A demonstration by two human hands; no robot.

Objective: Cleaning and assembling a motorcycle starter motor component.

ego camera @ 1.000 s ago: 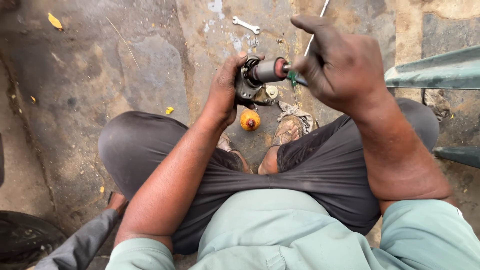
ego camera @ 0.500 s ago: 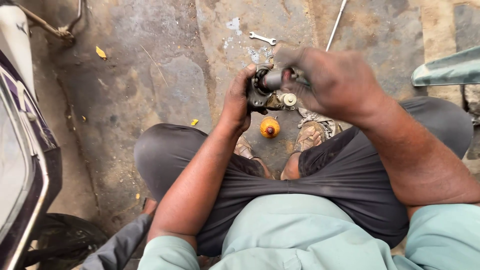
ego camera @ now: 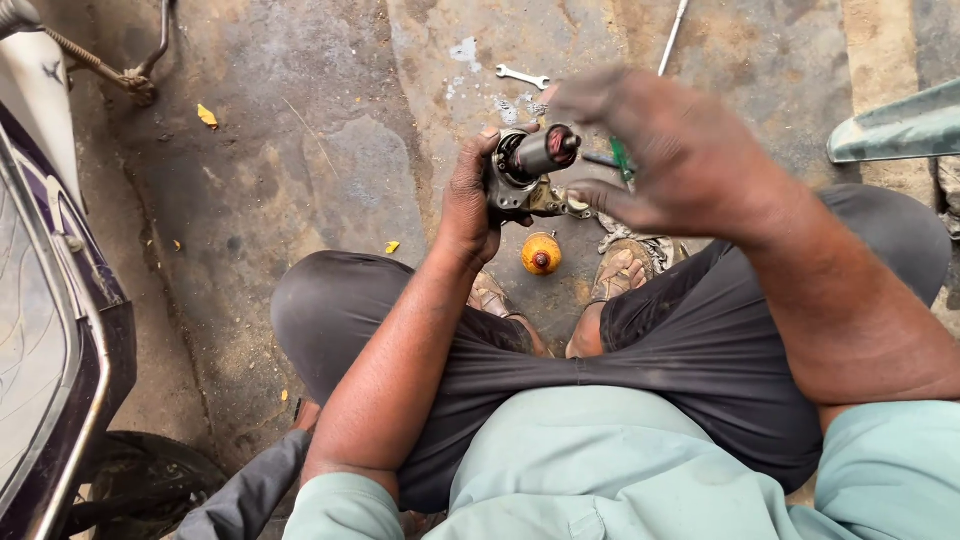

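My left hand (ego camera: 468,205) grips a greasy metal motor part (ego camera: 522,172), a grey housing with a dark cylinder sticking out toward the right. My right hand (ego camera: 665,150) hovers just right of that cylinder, blurred by motion, fingers loosely curled. A green-handled screwdriver (ego camera: 621,160) shows under its palm and seems to be held there. Below the part, an orange round cap (ego camera: 541,253) stands on the concrete between my sandalled feet (ego camera: 624,272).
A small spanner (ego camera: 522,77) and a thin metal rod (ego camera: 672,35) lie on the stained concrete ahead. A parked two-wheeler's body (ego camera: 50,300) and tyre (ego camera: 140,480) fill the left edge. A grey-green metal panel (ego camera: 900,125) juts in at the right.
The view has shifted right, bringing the two-wheeler in at the left. My right hand has pulled back off the motor part's cylinder, which is now exposed.
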